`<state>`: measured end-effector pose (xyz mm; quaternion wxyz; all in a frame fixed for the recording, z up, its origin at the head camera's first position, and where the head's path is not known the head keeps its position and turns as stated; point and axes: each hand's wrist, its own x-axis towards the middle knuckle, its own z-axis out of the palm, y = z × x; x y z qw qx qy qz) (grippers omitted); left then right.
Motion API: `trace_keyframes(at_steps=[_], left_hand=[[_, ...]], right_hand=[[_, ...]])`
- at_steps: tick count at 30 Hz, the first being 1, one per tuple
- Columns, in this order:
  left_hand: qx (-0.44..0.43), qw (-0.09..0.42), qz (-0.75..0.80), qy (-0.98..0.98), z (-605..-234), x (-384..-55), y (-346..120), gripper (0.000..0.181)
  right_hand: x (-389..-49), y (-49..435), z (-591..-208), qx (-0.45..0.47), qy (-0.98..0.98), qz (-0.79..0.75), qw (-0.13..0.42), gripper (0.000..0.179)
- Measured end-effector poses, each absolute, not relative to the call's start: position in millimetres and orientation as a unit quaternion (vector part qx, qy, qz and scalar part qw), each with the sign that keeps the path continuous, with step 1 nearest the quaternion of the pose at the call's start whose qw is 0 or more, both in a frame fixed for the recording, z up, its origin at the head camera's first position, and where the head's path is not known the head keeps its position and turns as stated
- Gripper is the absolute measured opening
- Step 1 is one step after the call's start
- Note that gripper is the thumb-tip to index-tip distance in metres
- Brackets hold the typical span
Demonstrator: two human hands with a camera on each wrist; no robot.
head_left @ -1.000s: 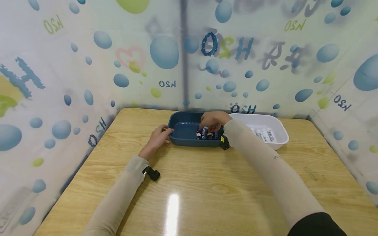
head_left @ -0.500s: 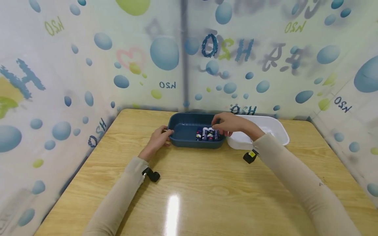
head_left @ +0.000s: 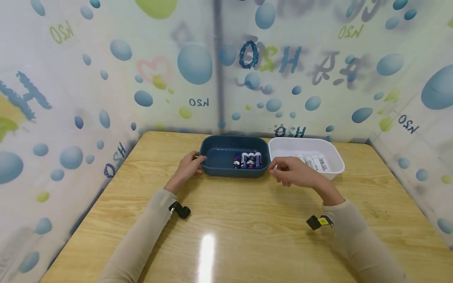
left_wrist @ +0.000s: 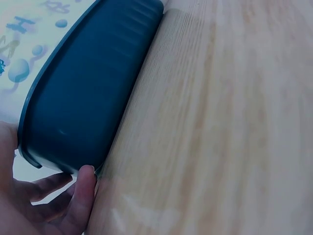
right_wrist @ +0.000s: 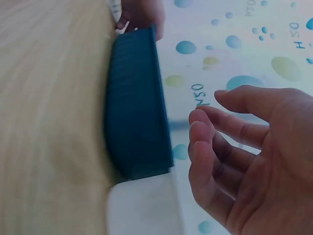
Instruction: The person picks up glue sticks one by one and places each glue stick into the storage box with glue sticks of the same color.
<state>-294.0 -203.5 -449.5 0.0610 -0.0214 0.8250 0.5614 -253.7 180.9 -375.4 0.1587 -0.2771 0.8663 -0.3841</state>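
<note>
My left hand (head_left: 188, 168) grips the left end of a dark blue plastic bin (head_left: 226, 172), thumb over the rim. Up close in the left wrist view, the fingers (left_wrist: 80, 198) lie against the outside of that bin's end. Several small dark blue tubes (head_left: 251, 160) with printed labels lie side by side in the bin's right half. In front of the white bin (head_left: 337, 157), my right hand (head_left: 295, 171) hovers with loosely bent fingers and nothing in its grasp. Several white tubes (head_left: 317, 163) with printed labels lie inside the white bin, partly hidden behind that hand.
Both bins stand end to end near the back edge of the wooden table (head_left: 233, 228). A patterned wall (head_left: 198, 114) with blue drops rises right behind them. Black wrist cameras (head_left: 315, 222) stick out from the forearms.
My right hand has left the dark blue bin and drawn right and toward me, uncovering the row of dark tubes. The left hand stays on the bin's end.
</note>
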Motion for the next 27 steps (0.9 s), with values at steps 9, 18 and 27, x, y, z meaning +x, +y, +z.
trace_keyframes(at_steps=[9, 18, 27], left_hand=[[-0.022, 0.061, 0.563, 0.824, -449, -293, -206, 0.053], [-0.025, 0.069, 0.564, 0.823, -448, -292, -204, 0.057], [-0.019, 0.11, 0.579, 0.808, -445, -293, -214, 0.068]], right_hand=[[-250, 188, -397, -0.277, 0.856, -0.39, 0.195, 0.022], [-246, 198, -392, -0.265, 0.856, -0.398, 0.196, 0.023], [-244, 211, -384, -0.277, 0.856, -0.403, 0.168, 0.017]])
